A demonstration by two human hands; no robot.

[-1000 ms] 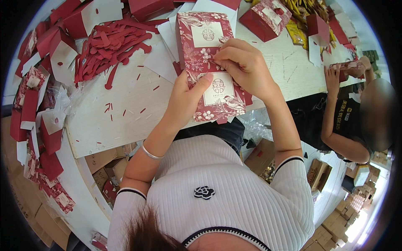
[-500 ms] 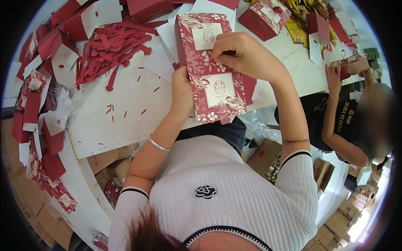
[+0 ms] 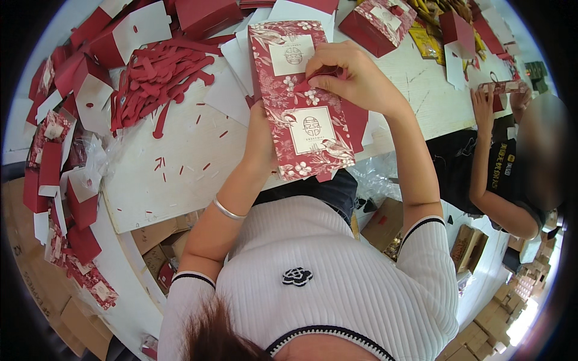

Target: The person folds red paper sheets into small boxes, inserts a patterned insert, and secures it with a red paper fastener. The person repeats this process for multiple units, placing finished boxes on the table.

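Note:
A long red floral box [image 3: 313, 157] with two cream labels is tilted up in front of me. My left hand [image 3: 261, 139] is wrapped round its left side; most of its fingers are hidden behind the box. Over the right edge of the front, my right hand [image 3: 355, 75] pinches a red strip [image 3: 329, 73] that rises from the panel between the labels. Where the strip's other end lies cannot be seen. A pile of similar red strips with rounded ends [image 3: 158, 78] lies on the table to the left.
Folded red boxes [image 3: 93, 90] crowd the table's left side. White sheets [image 3: 232, 99] lie under and behind my box. A finished-looking floral box [image 3: 378, 27] and yellow packets [image 3: 426, 42] are at the back right. Another person [image 3: 500, 162] handles a box at the right.
My right hand has lifted slightly off the panel, and more of the red strip shows between its fingers. The box has tilted a little; my left hand keeps its hold.

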